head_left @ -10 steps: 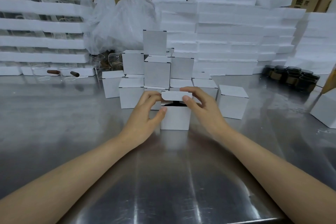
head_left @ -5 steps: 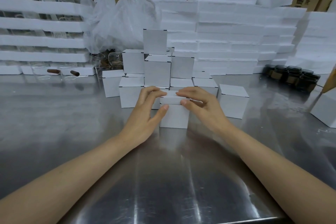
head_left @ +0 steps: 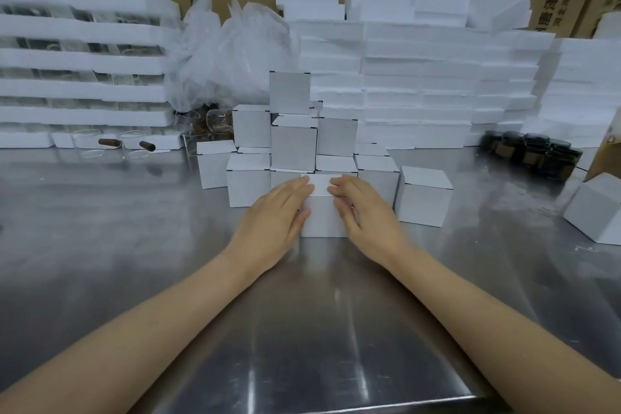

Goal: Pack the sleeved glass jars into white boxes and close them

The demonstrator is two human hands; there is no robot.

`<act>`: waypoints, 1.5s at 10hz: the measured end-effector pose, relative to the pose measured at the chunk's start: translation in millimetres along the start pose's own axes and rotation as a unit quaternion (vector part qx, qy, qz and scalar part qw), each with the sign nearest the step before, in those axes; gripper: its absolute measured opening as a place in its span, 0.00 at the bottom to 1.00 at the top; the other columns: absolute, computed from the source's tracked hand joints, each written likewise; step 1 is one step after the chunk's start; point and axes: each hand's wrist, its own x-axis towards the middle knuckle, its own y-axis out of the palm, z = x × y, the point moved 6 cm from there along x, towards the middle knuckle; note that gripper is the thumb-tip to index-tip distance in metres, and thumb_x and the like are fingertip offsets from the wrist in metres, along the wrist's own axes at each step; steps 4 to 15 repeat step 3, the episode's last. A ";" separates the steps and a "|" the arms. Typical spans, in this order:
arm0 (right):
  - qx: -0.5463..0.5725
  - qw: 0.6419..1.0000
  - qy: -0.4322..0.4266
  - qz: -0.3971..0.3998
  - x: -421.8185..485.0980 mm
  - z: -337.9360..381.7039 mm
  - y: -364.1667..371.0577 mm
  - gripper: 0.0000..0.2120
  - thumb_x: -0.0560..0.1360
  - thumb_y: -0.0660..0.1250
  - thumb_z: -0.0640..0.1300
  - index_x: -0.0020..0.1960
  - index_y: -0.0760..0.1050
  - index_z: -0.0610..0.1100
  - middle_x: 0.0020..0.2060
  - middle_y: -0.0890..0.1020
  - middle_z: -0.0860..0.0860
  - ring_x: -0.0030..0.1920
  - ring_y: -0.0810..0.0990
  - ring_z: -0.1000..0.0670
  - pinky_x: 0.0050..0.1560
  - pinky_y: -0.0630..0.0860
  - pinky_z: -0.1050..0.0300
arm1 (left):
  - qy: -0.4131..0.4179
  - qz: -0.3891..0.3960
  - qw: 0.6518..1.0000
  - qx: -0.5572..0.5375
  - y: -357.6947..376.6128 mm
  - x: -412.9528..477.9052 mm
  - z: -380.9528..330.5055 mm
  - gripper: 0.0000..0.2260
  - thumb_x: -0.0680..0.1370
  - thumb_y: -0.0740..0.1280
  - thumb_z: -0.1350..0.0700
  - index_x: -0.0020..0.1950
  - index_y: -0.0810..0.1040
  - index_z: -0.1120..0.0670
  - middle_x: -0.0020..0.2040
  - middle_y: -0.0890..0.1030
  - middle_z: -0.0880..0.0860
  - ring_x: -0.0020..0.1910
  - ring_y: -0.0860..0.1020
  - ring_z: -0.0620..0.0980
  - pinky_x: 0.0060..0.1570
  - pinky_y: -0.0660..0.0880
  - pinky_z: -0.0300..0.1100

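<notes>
Both hands, left (head_left: 275, 212) and right (head_left: 364, 212), lie on the closed box (head_left: 323, 215) on the table (head_left: 134, 245), straight fingers (head_left: 295, 186) together, pressing its lid.

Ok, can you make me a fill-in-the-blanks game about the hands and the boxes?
1. Both hands press on the top of a small ____ box.
2. The left hand and the right hand rest on a box whose lid is ____.
3. The dark jars stand on the table's ____ side.

Missing words: white; closed; right
</notes>
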 end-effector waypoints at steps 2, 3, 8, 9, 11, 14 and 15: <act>-0.029 0.999 0.040 0.008 -5.2 11.3 -1.1 0.14 0.81 0.58 0.41 0.64 0.75 0.41 0.64 0.75 0.48 0.70 0.68 0.49 0.61 0.65 0.63 | -0.019 0.040 0.994 0.099 -2.3 0.1 -6.8 0.23 0.83 0.57 0.54 0.77 0.58 0.57 0.78 0.54 0.55 0.76 0.59 0.53 0.66 0.67 0.50; 0.014 0.997 0.076 0.001 -15.2 14.7 -11.1 0.17 0.82 0.57 0.43 0.70 0.70 0.45 0.69 0.71 0.50 0.72 0.65 0.52 0.69 0.62 0.61 | -0.085 0.049 0.971 0.220 -1.7 -10.4 -8.9 0.29 0.84 0.51 0.57 0.76 0.35 0.61 0.77 0.36 0.59 0.78 0.46 0.57 0.72 0.58 0.50; 0.014 0.997 0.076 0.001 -15.2 14.7 -11.1 0.17 0.82 0.57 0.43 0.70 0.70 0.45 0.69 0.71 0.50 0.72 0.65 0.52 0.69 0.62 0.61 | -0.085 0.049 0.971 0.220 -1.7 -10.4 -8.9 0.29 0.84 0.51 0.57 0.76 0.35 0.61 0.77 0.36 0.59 0.78 0.46 0.57 0.72 0.58 0.50; 0.014 0.997 0.076 0.001 -15.2 14.7 -11.1 0.17 0.82 0.57 0.43 0.70 0.70 0.45 0.69 0.71 0.50 0.72 0.65 0.52 0.69 0.62 0.61 | -0.085 0.049 0.971 0.220 -1.7 -10.4 -8.9 0.29 0.84 0.51 0.57 0.76 0.35 0.61 0.77 0.36 0.59 0.78 0.46 0.57 0.72 0.58 0.50; 0.014 0.997 0.076 0.001 -15.2 14.7 -11.1 0.17 0.82 0.57 0.43 0.70 0.70 0.45 0.69 0.71 0.50 0.72 0.65 0.52 0.69 0.62 0.61 | -0.085 0.049 0.971 0.220 -1.7 -10.4 -8.9 0.29 0.84 0.51 0.57 0.76 0.35 0.61 0.77 0.36 0.59 0.78 0.46 0.57 0.72 0.58 0.50; 0.014 0.997 0.076 0.001 -15.2 14.7 -11.1 0.17 0.82 0.57 0.43 0.70 0.70 0.45 0.69 0.71 0.50 0.72 0.65 0.52 0.69 0.62 0.61 | -0.085 0.049 0.971 0.220 -1.7 -10.4 -8.9 0.29 0.84 0.51 0.57 0.76 0.35 0.61 0.77 0.36 0.59 0.78 0.46 0.57 0.72 0.58 0.50; 0.014 0.997 0.076 0.001 -15.2 14.7 -11.1 0.17 0.82 0.57 0.43 0.70 0.70 0.45 0.69 0.71 0.50 0.72 0.65 0.52 0.69 0.62 0.61 | -0.085 0.049 0.971 0.220 -1.7 -10.4 -8.9 0.29 0.84 0.51 0.57 0.76 0.35 0.61 0.77 0.36 0.59 0.78 0.46 0.57 0.72 0.58 0.50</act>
